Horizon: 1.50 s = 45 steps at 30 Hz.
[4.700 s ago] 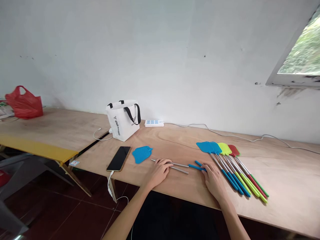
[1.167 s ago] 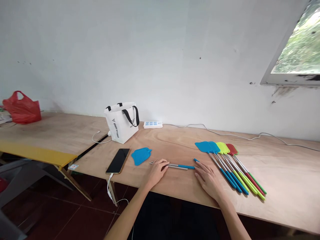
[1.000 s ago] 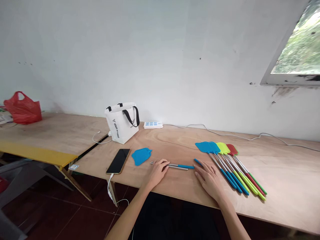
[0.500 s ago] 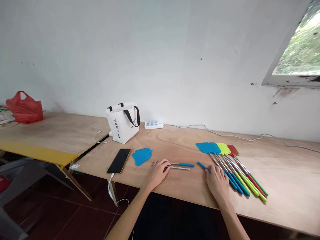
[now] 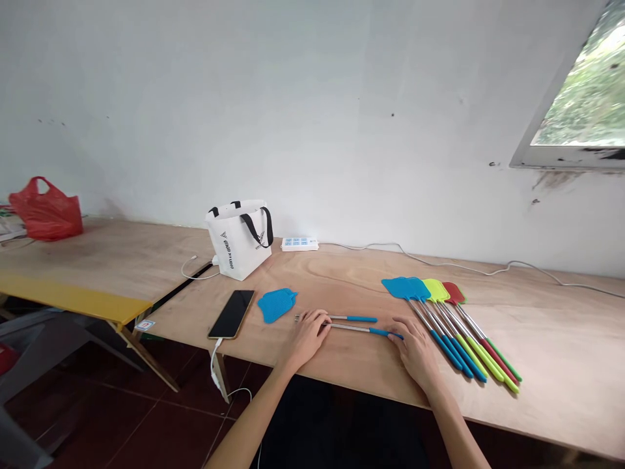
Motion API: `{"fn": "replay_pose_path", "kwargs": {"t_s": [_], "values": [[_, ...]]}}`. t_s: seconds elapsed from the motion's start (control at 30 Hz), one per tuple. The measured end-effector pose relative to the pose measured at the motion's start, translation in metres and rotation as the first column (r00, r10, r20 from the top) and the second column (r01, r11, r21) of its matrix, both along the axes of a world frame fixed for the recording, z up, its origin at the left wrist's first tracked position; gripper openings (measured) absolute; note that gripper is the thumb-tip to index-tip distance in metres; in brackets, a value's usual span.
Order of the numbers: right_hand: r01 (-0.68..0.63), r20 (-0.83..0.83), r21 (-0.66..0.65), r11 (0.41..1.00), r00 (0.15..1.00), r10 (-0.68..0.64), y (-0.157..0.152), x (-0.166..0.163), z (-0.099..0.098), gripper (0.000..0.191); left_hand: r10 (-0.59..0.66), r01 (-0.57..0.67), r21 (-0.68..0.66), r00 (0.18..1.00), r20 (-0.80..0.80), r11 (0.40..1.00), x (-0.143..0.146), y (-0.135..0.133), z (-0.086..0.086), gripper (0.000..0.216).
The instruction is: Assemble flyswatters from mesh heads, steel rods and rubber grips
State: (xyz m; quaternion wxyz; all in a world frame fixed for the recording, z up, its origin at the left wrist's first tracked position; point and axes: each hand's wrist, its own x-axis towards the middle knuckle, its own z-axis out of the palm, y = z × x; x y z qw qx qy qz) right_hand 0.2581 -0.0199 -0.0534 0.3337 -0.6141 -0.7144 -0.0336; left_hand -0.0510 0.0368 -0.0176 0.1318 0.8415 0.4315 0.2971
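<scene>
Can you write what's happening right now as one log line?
left hand: over two metal rods | right hand: at end of nearer blue grip | left of rods: phone | right of rods: row of swatters

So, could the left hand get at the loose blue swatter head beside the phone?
Probably yes: the left hand is on the metal rods, but the blue swatter head lies close by, near their bare ends, and nothing visible blocks the way.

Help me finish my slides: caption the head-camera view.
Left hand over two metal rods, right hand holding one rod's blue handle, fly swatters lined up on the table nearby.
</scene>
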Motion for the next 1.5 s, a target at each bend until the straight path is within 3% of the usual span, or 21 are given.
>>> {"fn": "replay_pose_path", "kwargs": {"t_s": [0.37,0.63,0.93,1.2,1.5], "values": [[-0.112,-0.058,-0.008,0.994,0.992,0.111,-0.002,-0.005,0.011,0.030,-0.010,0.011,-0.029,1.000,0.014,1.000,-0.002,0.004,-0.002,0.012],[-0.156,-0.132,-0.108,0.982,0.981,0.141,-0.007,-0.012,0.023,0.028,-0.010,0.010,-0.038,1.000,0.022,0.999,-0.002,0.003,-0.001,0.010],[-0.273,-0.174,-0.133,0.953,0.953,0.249,-0.003,-0.039,0.016,0.028,-0.129,0.130,-0.035,0.991,0.034,0.991,-0.003,0.003,0.003,0.011],[-0.234,-0.108,-0.103,0.967,0.969,0.223,0.000,-0.040,0.008,0.027,-0.162,0.162,-0.006,0.986,0.027,0.987,-0.002,0.003,-0.002,0.008],[-0.062,-0.032,-0.065,0.996,0.998,0.060,-0.002,-0.041,0.006,0.031,-0.026,0.026,0.009,1.000,0.012,1.000,0.002,0.000,-0.003,0.013]]}}
